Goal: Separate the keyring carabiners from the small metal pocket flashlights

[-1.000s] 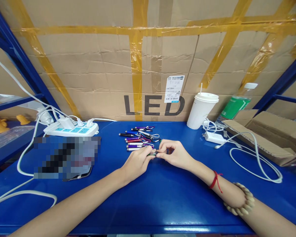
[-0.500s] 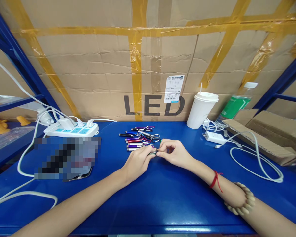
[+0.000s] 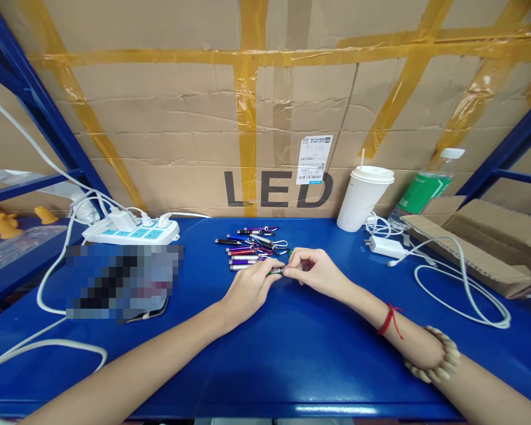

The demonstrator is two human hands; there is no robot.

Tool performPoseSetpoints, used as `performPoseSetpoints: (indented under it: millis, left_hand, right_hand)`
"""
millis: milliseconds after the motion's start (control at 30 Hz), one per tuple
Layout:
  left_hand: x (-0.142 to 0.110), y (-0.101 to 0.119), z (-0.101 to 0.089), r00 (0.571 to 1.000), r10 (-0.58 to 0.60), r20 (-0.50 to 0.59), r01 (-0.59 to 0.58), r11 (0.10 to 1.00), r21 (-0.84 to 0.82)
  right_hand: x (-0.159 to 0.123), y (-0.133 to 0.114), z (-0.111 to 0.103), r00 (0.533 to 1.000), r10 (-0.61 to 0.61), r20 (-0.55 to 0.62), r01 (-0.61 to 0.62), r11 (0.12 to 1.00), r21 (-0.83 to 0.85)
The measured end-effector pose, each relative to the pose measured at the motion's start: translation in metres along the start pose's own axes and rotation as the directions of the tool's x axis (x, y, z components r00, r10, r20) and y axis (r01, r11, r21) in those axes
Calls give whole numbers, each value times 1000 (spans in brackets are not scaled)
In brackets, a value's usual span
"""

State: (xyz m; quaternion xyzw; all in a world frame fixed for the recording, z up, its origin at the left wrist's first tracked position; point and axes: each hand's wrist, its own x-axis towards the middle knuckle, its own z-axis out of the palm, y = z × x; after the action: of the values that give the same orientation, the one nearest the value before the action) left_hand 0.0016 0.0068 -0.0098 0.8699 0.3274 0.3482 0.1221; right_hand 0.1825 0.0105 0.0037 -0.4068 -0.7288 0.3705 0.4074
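Just in front of a pile of keychain penlights, my two hands meet over one small green penlight [image 3: 276, 271]. My left hand [image 3: 249, 287] is closed around its body and covers most of it. With thumb and forefinger, my right hand [image 3: 313, 273] pinches the penlight's right end; the exact part under the fingertips is hidden. The keychain penlights [image 3: 241, 251] lie roughly side by side on the blue table, in black, blue, purple, red and silver, with clips pointing right. The nearest ones sit right behind my left hand.
A white power strip [image 3: 135, 234] with plugs and a blurred-out flat item [image 3: 124, 283] are at left. At right stand a white cup [image 3: 363, 198], a green-labelled bottle [image 3: 427, 188], a charger [image 3: 384, 246] with looped cable and an open cardboard box [image 3: 478, 248]. A large carton [image 3: 186, 136] closes the back.
My hands stay together on the penlight with only slight finger movement. The whole view has shifted a little, so everything appears slightly further right.
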Motion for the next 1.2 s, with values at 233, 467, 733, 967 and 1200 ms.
performPoseSetpoints:
  millis: [233, 467, 733, 967, 1200]
  left_hand:
    - [1, 1, -1, 1000, 6, -3, -6, 1000, -3]
    - [2, 1, 1, 999, -48, 19, 49, 999, -18]
    - [2, 0, 2, 998, -53, 23, 54, 998, -13]
    - [3, 3, -2, 994, -73, 83, 77, 996, -41]
    - [2, 2, -5, 973, -70, 220, 89, 993, -80]
  right_hand:
    - [-1, -2, 2, 999, 28, -16, -29, 997, -65]
    - [-1, -2, 0, 997, -36, -70, 21, 977, -211]
    - [-2, -7, -1, 988, -93, -123, 62, 970, -234]
    - [-1, -9, 0, 992, -124, -28, 124, 992, 7]
    - [-1, -7, -2, 991, -133, 29, 131, 989, 67]
